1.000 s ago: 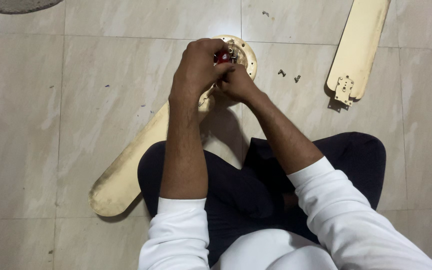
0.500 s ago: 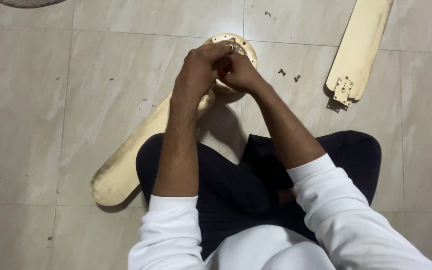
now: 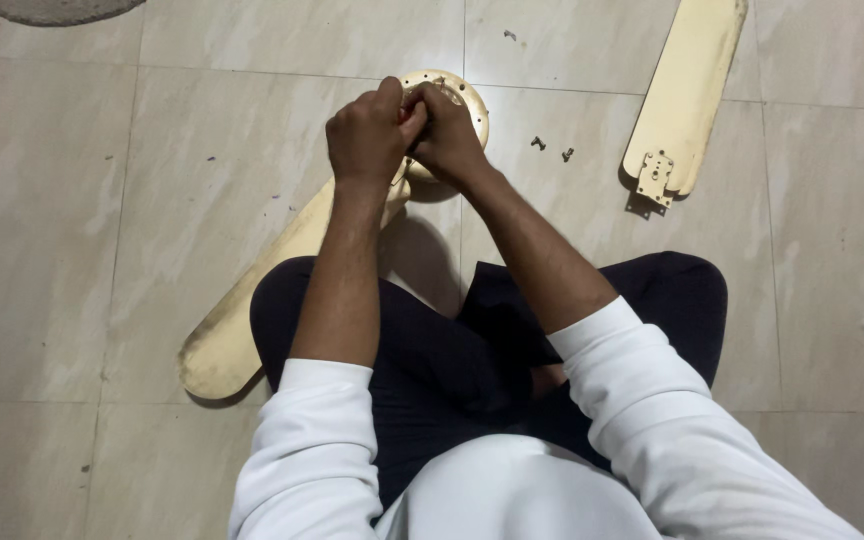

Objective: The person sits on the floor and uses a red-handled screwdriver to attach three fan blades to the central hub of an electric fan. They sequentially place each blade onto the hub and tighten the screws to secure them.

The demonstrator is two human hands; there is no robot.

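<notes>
A round cream ceiling-fan hub (image 3: pixel 474 98) lies on the tiled floor in front of my crossed legs. One cream blade (image 3: pixel 252 320) is fixed to it and runs down to the left. My left hand (image 3: pixel 367 135) is closed in a fist over the hub's near-left side, thumb up. My right hand (image 3: pixel 447 135) is closed and pressed against the left, on top of the hub. Both seem to grip a red-handled tool, which is hidden between them now.
A loose cream blade (image 3: pixel 687 90) with a metal bracket (image 3: pixel 655 178) lies at the upper right. Two small screws (image 3: pixel 538 143) (image 3: pixel 567 154) sit on the tile between it and the hub. A grey curved edge (image 3: pixel 52 8) shows at the top left.
Both hands have closed tighter together on the hub, and the red handle seen before is now covered. The view has shifted slightly, so everything sits a little further left.
</notes>
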